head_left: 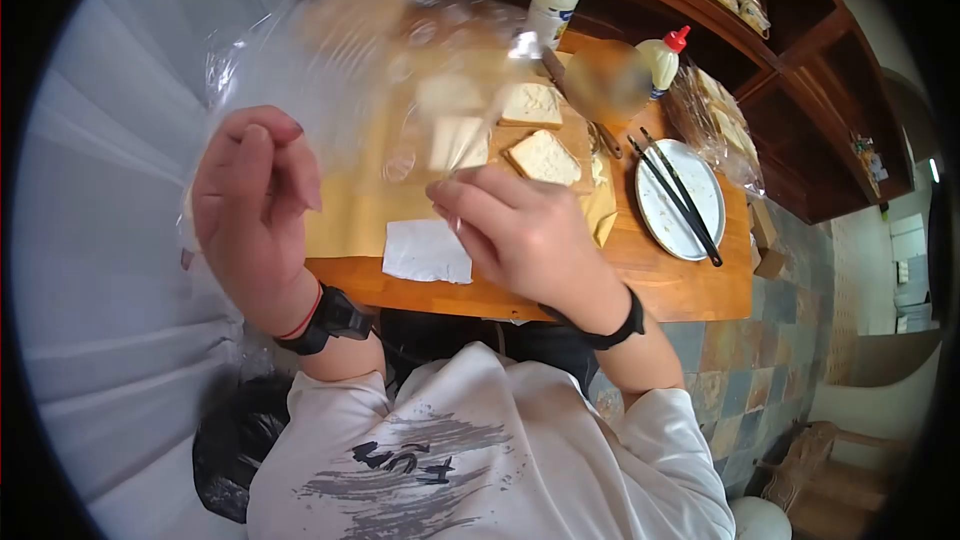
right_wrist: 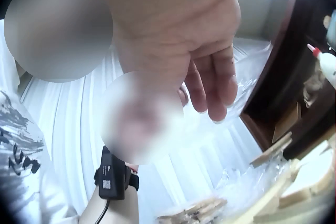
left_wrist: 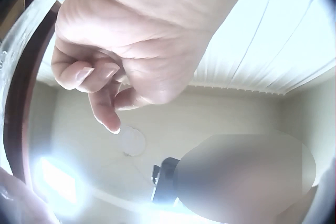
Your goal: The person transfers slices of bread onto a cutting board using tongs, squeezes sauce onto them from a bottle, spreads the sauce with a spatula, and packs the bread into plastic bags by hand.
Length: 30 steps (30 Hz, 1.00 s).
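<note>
A clear plastic sheet or bag (head_left: 330, 70) hangs spread above the left part of the table, blurred in places. Its upper left side is by my left hand (head_left: 250, 200), whose curled fingers and thumb pinch it. Thumb and fingertips of my right hand (head_left: 530, 235) pinch its lower edge, above a white paper (head_left: 428, 250). Seen through the plastic is a bread slice (head_left: 459, 143); two more slices, one at the back (head_left: 531, 104) and one nearer (head_left: 544, 157), lie on a board. In the left wrist view my left hand (left_wrist: 131, 40) has curled fingers; the right wrist view shows my right hand (right_wrist: 178, 40), fingers loosely bent.
Two red-capped bottles, one taller (head_left: 553, 5) and one shorter (head_left: 663, 60), stand at the back. Black chopsticks (head_left: 680, 195) lie across a white plate (head_left: 660, 225) at the right. Bagged bread (head_left: 715, 120) sits behind it. A dark wooden shelf (head_left: 790, 90) rises beyond the table.
</note>
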Tool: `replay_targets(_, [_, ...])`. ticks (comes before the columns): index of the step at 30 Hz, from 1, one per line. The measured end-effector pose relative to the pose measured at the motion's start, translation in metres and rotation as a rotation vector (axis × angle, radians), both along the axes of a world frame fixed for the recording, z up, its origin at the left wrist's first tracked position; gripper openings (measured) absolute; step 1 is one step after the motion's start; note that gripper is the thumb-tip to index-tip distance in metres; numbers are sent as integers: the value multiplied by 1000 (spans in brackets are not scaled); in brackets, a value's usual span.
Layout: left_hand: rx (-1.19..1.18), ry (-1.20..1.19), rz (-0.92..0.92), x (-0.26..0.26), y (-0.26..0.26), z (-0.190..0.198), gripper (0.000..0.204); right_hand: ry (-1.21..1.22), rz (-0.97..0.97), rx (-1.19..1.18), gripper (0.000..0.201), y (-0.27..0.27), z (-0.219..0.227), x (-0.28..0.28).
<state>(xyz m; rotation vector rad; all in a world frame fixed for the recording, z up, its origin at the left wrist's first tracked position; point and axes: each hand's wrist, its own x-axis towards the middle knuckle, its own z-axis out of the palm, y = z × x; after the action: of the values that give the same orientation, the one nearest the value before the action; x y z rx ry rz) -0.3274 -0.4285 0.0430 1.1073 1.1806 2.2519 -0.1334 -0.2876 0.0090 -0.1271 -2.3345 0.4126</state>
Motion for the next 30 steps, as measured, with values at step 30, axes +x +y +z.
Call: replay_targets(30, [-959,-105,-9,79,7,-120,23,-102,201,-476,33,-30,-93,60])
